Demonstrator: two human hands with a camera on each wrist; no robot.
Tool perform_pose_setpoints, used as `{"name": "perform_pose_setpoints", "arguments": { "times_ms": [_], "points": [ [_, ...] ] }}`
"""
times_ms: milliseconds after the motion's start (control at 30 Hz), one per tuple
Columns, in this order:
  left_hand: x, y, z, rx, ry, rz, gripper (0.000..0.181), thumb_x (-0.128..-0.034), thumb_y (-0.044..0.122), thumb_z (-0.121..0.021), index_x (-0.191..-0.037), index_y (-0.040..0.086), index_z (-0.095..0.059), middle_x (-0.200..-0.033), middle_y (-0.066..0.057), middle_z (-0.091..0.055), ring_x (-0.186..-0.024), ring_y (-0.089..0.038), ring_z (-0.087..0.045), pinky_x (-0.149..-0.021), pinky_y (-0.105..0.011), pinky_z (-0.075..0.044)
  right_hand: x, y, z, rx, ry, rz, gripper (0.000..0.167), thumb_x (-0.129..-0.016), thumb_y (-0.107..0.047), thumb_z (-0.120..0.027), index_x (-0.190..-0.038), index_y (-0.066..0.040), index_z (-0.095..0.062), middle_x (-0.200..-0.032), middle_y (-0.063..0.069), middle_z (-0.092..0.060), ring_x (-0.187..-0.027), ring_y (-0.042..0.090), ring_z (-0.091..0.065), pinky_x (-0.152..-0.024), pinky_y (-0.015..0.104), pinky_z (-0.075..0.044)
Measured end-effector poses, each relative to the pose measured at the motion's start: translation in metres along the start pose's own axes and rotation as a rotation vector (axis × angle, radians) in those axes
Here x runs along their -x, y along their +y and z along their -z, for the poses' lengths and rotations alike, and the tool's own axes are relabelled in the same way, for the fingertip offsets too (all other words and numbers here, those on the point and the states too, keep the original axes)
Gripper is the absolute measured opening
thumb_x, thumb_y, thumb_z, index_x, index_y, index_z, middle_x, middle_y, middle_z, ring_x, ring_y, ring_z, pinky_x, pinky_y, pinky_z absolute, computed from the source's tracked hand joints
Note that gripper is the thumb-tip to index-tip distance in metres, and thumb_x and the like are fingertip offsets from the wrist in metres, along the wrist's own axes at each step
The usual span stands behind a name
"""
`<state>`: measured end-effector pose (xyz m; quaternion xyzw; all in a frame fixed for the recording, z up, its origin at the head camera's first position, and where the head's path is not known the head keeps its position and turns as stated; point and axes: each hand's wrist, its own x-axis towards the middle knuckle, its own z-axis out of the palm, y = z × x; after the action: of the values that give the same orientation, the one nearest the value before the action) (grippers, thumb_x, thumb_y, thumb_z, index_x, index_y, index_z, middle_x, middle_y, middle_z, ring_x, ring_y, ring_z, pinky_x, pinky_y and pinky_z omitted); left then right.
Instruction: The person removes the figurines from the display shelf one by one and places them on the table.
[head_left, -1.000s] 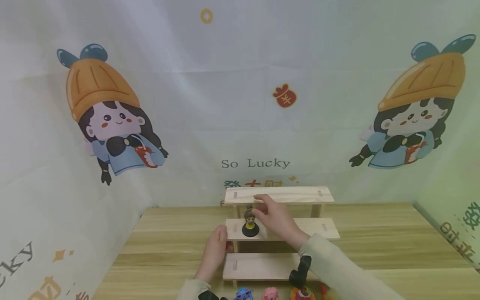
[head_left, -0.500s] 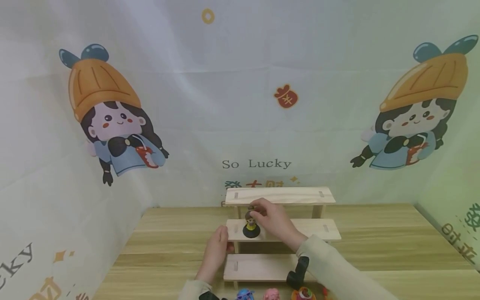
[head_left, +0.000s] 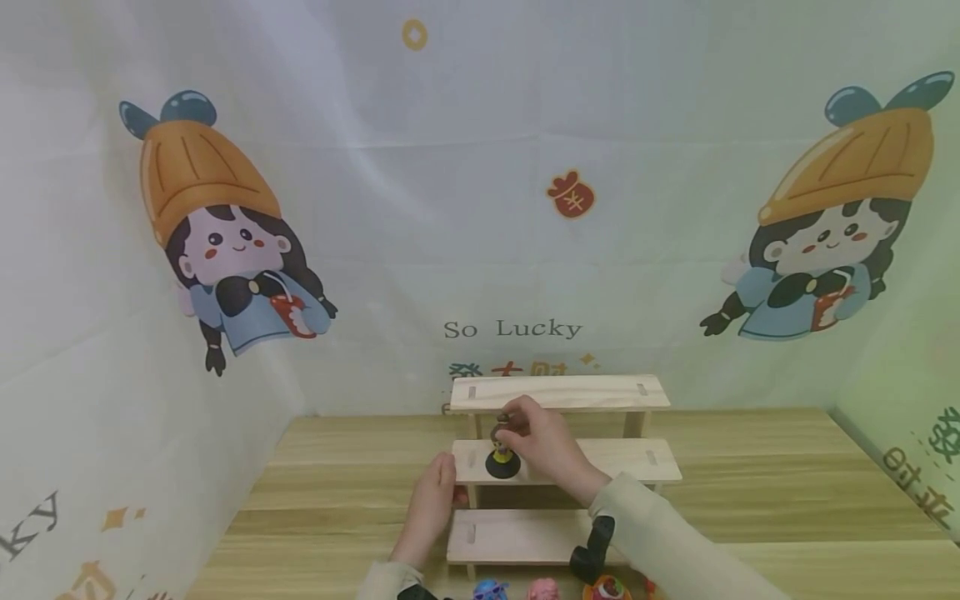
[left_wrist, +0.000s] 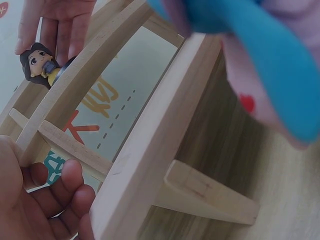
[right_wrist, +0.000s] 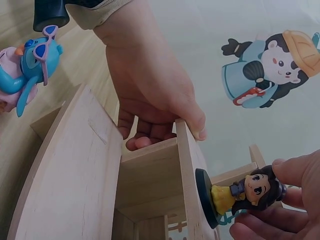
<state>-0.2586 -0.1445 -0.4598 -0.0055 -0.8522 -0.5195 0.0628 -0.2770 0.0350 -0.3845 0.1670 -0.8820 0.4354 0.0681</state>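
A small figurine (head_left: 502, 463) with dark hair, a yellow dress and a round black base stands upright near the left end of the middle tier of a wooden step shelf (head_left: 622, 457). My right hand (head_left: 551, 443) pinches its head between thumb and fingers; the right wrist view shows the figurine's (right_wrist: 232, 194) base against the board. With the thumb on top and the fingers curled beneath, my left hand (head_left: 429, 502) grips the left end of that same tier. In the left wrist view, several left fingers (left_wrist: 70, 192) show under the board.
Below the lowest tier stand a blue figure (head_left: 490, 590), a pink figure (head_left: 543, 589) and a red-and-orange toy (head_left: 607, 588), cut off by the frame. A printed cloth (head_left: 480, 208) hangs behind the wooden table (head_left: 750, 492).
My right hand has come down and to the left, its thumb and fingers closing on the figurine's head. The figurine and my left hand keep their places.
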Motion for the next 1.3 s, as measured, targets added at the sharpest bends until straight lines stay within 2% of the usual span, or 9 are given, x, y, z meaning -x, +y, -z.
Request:
{"name": "perform_pose_setpoints", "arguments": {
  "times_ms": [333,600,1033,1300],
  "points": [
    [0.000,-0.002,-0.001,0.004,0.002,0.003,0.033,-0.1053,0.024,-0.029,-0.087,0.005,-0.049,-0.064,-0.003,-0.054,-0.059,-0.012,-0.051,-0.060,-0.029,-0.043,0.003,0.000,0.001,0.009,-0.023,-0.021,0.031,-0.089,-0.018,-0.067,-0.115,-0.003,-0.062,-0.103,0.011,-0.070,-0.091,0.024,-0.067,-0.074,0.033,-0.054],
    [0.002,-0.002,-0.001,0.013,-0.006,0.016,0.034,-0.1053,0.026,-0.028,-0.088,0.006,-0.049,-0.065,-0.004,-0.054,-0.060,-0.014,-0.051,-0.061,-0.030,-0.042,0.005,0.003,0.001,0.012,-0.005,0.000,0.030,-0.088,-0.018,-0.068,-0.115,-0.004,-0.062,-0.103,0.010,-0.069,-0.088,0.021,-0.066,-0.073,0.032,-0.054],
    [0.002,-0.001,-0.001,0.016,0.005,-0.011,0.033,-0.1054,0.025,-0.029,-0.085,0.006,-0.047,-0.063,-0.003,-0.053,-0.059,-0.013,-0.051,-0.060,-0.029,-0.043,0.011,0.005,0.007,0.011,0.015,-0.017,0.033,-0.088,-0.019,-0.069,-0.118,-0.007,-0.062,-0.102,0.008,-0.069,-0.089,0.019,-0.066,-0.071,0.030,-0.054],
    [0.001,0.000,-0.001,0.022,-0.011,-0.004,0.035,-0.1055,0.028,-0.028,-0.087,0.005,-0.048,-0.065,-0.004,-0.054,-0.060,-0.014,-0.051,-0.060,-0.030,-0.043,0.017,0.000,0.013,0.006,-0.006,0.005,0.032,-0.087,-0.018,-0.070,-0.116,-0.006,-0.064,-0.100,0.007,-0.070,-0.086,0.017,-0.066,-0.070,0.028,-0.053]
  ]
}}
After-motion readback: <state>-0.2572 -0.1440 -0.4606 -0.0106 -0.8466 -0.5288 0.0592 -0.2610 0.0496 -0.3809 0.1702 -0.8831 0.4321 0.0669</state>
